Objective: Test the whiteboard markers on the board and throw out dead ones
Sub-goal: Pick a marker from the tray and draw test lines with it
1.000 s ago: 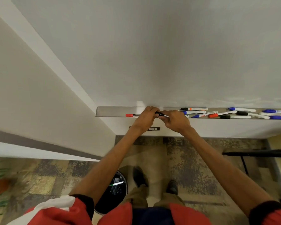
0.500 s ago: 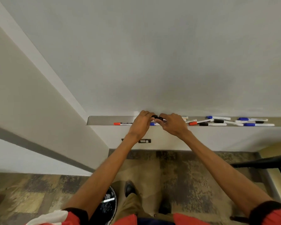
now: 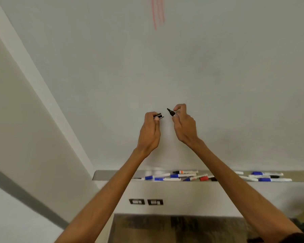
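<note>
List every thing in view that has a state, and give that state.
Black marker: uncapped, tip bare, gripped by right hand.
Cap: off, pinched in left hand.
Whiteboard: red strokes near the top.
Tray markers: lying in tray, visible ones capped.

A long grey tray is running under the lower edge of the whiteboard and is carrying loose markers, all lying flat. Near the middle, blue-capped markers are lying close together, with an orange-banded marker behind them and a red-capped marker beside them. Further right, another blue-capped pair is lying near a dark-capped marker, probably black.
</note>
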